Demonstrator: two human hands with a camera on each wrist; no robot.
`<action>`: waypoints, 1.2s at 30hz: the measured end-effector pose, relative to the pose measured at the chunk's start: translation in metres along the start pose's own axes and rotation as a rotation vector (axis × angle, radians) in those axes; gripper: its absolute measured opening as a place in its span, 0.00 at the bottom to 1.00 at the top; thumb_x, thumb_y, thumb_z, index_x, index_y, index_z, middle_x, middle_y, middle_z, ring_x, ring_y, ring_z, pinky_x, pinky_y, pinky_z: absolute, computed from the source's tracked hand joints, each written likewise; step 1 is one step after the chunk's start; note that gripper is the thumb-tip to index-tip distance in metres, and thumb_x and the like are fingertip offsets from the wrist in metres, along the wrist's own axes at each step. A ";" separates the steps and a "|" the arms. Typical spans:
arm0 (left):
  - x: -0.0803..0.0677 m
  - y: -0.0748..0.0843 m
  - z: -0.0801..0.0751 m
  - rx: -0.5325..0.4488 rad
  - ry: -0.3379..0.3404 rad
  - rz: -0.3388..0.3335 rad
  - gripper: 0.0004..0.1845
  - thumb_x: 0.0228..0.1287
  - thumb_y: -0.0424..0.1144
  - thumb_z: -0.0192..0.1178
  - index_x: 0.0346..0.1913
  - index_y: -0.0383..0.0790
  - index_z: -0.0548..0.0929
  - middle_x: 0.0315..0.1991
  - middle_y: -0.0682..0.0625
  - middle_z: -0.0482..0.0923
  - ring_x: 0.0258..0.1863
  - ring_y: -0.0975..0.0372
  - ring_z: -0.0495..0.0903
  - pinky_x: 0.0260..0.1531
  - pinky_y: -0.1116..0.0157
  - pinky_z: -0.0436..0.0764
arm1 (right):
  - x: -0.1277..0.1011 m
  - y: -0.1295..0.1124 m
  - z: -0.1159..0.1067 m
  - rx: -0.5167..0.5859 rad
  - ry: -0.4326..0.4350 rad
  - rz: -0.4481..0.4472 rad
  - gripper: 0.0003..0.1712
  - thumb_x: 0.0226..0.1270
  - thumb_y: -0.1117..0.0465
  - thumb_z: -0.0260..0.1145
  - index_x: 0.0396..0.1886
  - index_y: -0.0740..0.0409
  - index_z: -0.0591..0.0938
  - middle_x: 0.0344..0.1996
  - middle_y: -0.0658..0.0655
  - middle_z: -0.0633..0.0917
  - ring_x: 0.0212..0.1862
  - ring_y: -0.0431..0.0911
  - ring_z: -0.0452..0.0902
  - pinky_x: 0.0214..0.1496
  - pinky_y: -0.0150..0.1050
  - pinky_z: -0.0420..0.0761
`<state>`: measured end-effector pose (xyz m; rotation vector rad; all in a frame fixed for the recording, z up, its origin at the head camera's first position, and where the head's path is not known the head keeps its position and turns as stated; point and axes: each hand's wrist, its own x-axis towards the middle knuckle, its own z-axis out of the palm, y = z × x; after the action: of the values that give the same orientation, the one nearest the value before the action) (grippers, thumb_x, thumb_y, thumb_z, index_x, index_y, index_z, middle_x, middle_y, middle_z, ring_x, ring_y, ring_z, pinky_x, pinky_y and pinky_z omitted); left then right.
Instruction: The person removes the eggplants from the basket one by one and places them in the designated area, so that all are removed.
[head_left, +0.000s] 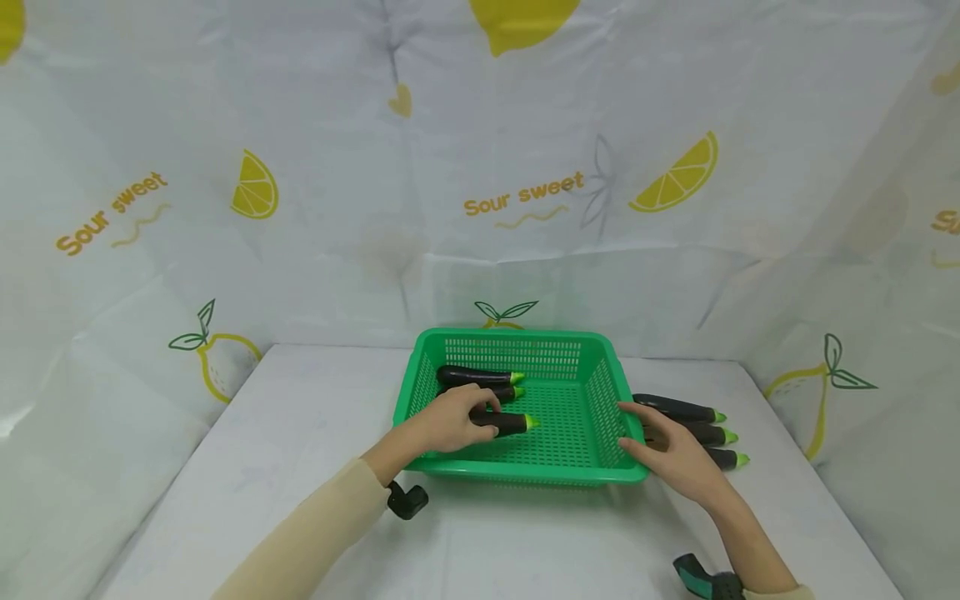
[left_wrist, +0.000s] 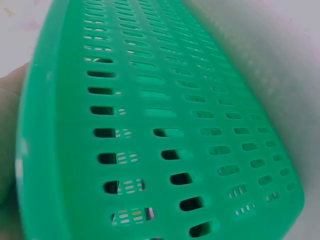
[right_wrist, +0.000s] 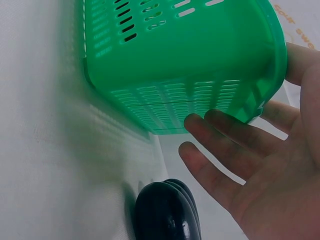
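A green plastic basket (head_left: 517, 475) stands on the table, one dark eggplant (head_left: 476, 377) lying along its back and a second (head_left: 506, 392) in front of that, partly hidden. Inside the basket, my left hand (head_left: 453, 419) holds another eggplant (head_left: 512, 423) from above, its green stem end pointing right. At the right rim, my right hand (head_left: 671, 454) has its thumb and index fingertip over the edge. The other fingers (right_wrist: 225, 150) extend fairly straight along the outside, in the right wrist view. Basket wall (left_wrist: 145, 100) fills most of the left wrist view.
Three eggplants (head_left: 678, 408) lie side by side on the white table (head_left: 300, 433), just right of the basket and partly behind my right hand. A white sheet (head_left: 337, 250) printed with lemons hangs behind and beside the table.
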<state>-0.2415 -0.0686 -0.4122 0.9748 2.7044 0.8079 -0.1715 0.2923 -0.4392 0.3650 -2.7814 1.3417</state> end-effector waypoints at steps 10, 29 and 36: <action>-0.013 0.008 -0.014 -0.019 0.030 0.017 0.14 0.69 0.45 0.64 0.54 0.48 0.83 0.49 0.52 0.79 0.46 0.61 0.76 0.45 0.59 0.79 | 0.002 -0.003 0.002 0.003 -0.004 -0.001 0.35 0.74 0.56 0.67 0.75 0.62 0.67 0.68 0.71 0.71 0.62 0.63 0.77 0.52 0.41 0.82; -0.020 0.017 -0.036 0.020 0.044 0.065 0.15 0.68 0.43 0.64 0.55 0.47 0.84 0.50 0.51 0.79 0.47 0.59 0.77 0.45 0.58 0.79 | -0.002 0.000 -0.001 -0.009 0.005 -0.023 0.35 0.76 0.53 0.65 0.75 0.63 0.68 0.70 0.72 0.70 0.63 0.67 0.75 0.55 0.42 0.81; -0.032 0.016 -0.050 -0.003 0.091 0.055 0.14 0.67 0.43 0.64 0.54 0.47 0.84 0.50 0.51 0.79 0.44 0.60 0.77 0.40 0.61 0.80 | -0.001 -0.001 0.000 0.004 0.003 -0.016 0.34 0.75 0.55 0.66 0.75 0.63 0.67 0.69 0.72 0.70 0.62 0.66 0.76 0.52 0.44 0.82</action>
<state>-0.2238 -0.1000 -0.3628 1.0412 2.7624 0.8865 -0.1704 0.2914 -0.4385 0.3841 -2.7680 1.3429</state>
